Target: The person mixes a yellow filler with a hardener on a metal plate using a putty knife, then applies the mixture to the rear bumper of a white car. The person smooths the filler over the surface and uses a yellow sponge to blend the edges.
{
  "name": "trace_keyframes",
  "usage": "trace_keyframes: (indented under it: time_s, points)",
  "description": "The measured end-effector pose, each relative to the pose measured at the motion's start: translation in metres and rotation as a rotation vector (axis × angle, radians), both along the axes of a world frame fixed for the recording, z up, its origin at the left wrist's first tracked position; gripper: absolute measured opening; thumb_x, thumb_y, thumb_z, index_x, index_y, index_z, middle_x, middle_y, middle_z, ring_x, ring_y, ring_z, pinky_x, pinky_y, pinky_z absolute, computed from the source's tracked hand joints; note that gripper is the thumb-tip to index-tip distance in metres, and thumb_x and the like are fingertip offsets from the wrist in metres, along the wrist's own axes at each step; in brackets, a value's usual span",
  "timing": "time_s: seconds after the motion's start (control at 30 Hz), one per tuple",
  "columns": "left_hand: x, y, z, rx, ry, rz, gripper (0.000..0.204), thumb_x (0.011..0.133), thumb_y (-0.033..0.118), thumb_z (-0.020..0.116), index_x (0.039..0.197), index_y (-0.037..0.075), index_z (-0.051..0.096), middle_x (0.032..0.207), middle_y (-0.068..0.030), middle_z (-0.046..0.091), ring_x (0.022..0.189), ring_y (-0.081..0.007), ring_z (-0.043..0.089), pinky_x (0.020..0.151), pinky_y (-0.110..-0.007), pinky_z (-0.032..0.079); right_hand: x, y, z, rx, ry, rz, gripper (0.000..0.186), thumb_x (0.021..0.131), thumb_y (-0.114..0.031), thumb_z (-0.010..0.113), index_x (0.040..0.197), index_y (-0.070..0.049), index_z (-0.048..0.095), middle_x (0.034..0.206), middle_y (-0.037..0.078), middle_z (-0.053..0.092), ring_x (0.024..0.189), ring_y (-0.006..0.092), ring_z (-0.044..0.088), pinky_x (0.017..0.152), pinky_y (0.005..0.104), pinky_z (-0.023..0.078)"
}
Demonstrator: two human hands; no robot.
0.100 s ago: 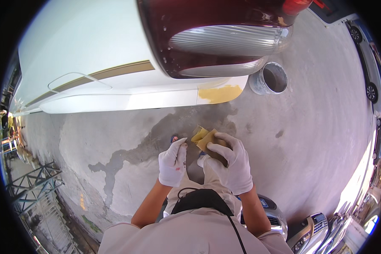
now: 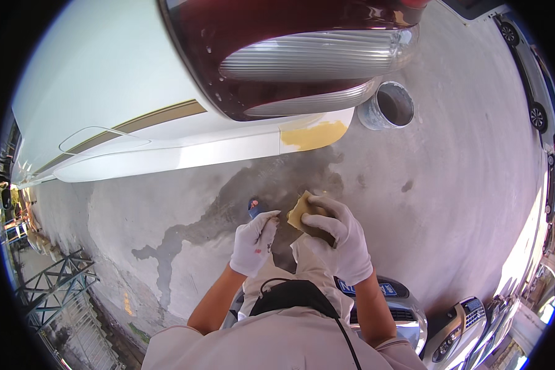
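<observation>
My right hand [image 2: 342, 240], in a white glove, grips a folded tan-yellow pad [image 2: 299, 208], perhaps abrasive paper, above the concrete floor [image 2: 197, 185]. Just left of it my left hand [image 2: 251, 243], gloved and stained pink, is closed with thumb and fingertips together; whether anything is between them is unclear. Beyond both hands is the lower rear of a white vehicle [image 2: 111, 80], with a dark red and clear tail lamp [image 2: 302, 52] and a yellow patch [image 2: 311, 134] on its lower bumper edge. A blue shoe [image 2: 254, 209] shows below my left fingertips.
A grey bucket [image 2: 394, 105] stands right of the bumper. Cars [image 2: 533, 80] are parked at the far right, and another car's front [image 2: 401, 314] is behind me at lower right. A metal truss [image 2: 49, 277] stands at lower left.
Both hands have shifted slightly. The yellow flap that stuck out left of the tan pad now shows less, and the pad looks more upright. The vehicle appears slightly shifted as the view moves.
</observation>
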State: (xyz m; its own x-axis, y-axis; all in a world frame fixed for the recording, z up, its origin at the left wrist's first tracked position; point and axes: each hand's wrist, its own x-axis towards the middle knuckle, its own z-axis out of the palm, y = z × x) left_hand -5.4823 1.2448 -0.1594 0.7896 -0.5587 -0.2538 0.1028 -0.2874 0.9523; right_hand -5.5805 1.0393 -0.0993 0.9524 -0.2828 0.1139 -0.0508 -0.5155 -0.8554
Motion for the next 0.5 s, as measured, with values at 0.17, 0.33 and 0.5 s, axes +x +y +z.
trace_keyframes:
  time_s: [0.17,0.33,0.5]
  points:
    - [0.014,-0.015,-0.053,-0.209,0.278,-0.010,0.023,0.110,0.003,0.057,0.128,-0.003,0.070,0.091,0.0044,0.064,0.075,-0.0005,0.052,0.066,-0.017,0.041,-0.019,-0.041,-0.059,-0.041,0.101,-0.105,0.048,0.083,-0.004,0.082,0.128,-0.014,0.071,0.140,0.016,0.066,0.117,0.0327,0.071,0.097,0.0391,0.058]
    - [0.008,-0.073,-0.129,-0.119,-0.104,-0.014,0.025,0.110,0.002,0.055,0.132,-0.005,0.065,0.084,0.0053,0.062,0.068,-0.0005,0.049,0.065,-0.017,0.041,-0.051,-0.065,-0.136,0.847,0.236,-0.497,0.058,0.095,-0.024,0.078,0.144,0.000,0.060,0.140,0.017,0.066,0.116,0.0308,0.070,0.098,0.0415,0.059]
    - [-0.003,-0.134,-0.210,-0.314,-0.134,-0.048,0.030,0.111,0.004,0.051,0.138,-0.007,0.058,0.081,0.0026,0.063,0.068,-0.0025,0.052,0.066,-0.020,0.045,-0.067,-0.043,-0.232,1.927,-0.092,-0.706,0.067,0.098,-0.043,0.071,0.150,-0.003,0.054,0.142,0.022,0.064,0.118,0.0384,0.069,0.101,0.0556,0.056]
